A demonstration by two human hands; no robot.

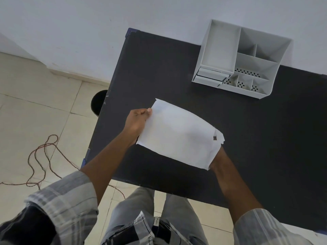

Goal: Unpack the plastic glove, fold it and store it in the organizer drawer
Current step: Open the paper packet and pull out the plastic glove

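Both hands hold the white packet (178,133) above the worktop (177,68): the left hand (137,122) pinches 1 end, while the right hand (218,159), mostly hidden beneath, seems to grip the torn end, probably for drawing out the glove. The organizer (242,59) waits behind.

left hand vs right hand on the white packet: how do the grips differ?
The left hand shows in full, pinching the white packet's upper-left edge, thumb on top. The right hand is mostly hidden under the packet's torn lower-right end, so its grip can't be read. Both hold the packet above the black table.
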